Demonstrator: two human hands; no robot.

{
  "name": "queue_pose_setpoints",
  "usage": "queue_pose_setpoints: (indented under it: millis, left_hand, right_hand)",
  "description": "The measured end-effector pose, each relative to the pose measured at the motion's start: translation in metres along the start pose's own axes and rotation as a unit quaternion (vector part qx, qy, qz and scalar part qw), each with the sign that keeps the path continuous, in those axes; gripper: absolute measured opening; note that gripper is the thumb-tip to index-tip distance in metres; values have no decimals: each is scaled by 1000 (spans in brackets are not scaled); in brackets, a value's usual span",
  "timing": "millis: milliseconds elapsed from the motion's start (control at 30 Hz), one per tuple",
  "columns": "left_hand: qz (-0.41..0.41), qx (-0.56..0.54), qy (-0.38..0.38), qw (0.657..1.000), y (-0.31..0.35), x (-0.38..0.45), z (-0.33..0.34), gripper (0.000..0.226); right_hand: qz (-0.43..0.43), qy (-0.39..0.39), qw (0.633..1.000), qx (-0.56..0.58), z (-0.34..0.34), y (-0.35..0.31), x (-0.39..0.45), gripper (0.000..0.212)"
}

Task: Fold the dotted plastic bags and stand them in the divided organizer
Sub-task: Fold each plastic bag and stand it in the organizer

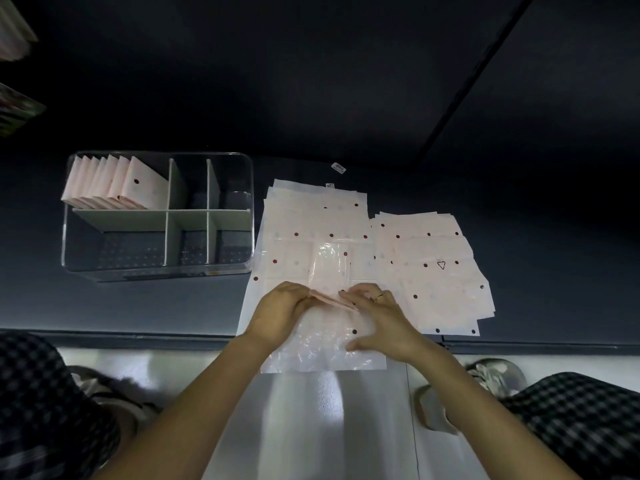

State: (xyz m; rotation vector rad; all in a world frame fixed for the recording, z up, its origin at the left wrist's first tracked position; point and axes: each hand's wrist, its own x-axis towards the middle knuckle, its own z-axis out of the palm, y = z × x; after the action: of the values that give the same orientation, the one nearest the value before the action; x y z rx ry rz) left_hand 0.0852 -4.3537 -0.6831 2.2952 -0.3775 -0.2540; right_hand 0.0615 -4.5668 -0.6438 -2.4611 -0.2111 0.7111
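Note:
A pale pink dotted plastic bag [329,271], folded into a narrow strip, lies on top of a flat pile of dotted bags [311,220] in the middle of the dark table. My left hand [280,313] and my right hand [381,320] both pinch the strip's near end, where a fold is turned up between the fingers. A second, fanned pile of dotted bags [436,268] lies to the right. The clear divided organizer [157,270] stands at the left. Several folded bags [114,183] stand in its far-left compartment; the other compartments hold nothing.
The table's front edge [138,336] runs just below the organizer, and the near bags overhang it. A small label [338,167] lies beyond the piles. My checked trouser legs and shoes show below, over a light floor.

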Motion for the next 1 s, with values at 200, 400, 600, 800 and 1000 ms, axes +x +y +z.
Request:
queue_pose_setpoints:
  millis: [200, 400, 600, 800, 1000]
  left_hand:
    - [-98, -26, -12, 995, 5, 11, -2, 39]
    - [-198, -15, 0, 980, 12, 26, -2, 38]
    - [-218, 10, -28, 975, 12, 35, -3, 40]
    - [-240, 31, -52, 969, 15, 43, -2, 35]
    - [-256, 47, 10, 965, 17, 49, 0, 21]
  right_hand:
    - [84, 149, 969, 178, 10, -6, 30, 28]
    - [206, 139, 945, 213, 4, -13, 46, 14]
    - [235, 117, 943, 205, -3, -17, 46, 17]
    - [251, 135, 929, 238, 2, -19, 46, 32]
    - [269, 150, 921, 238, 6, -19, 45, 19]
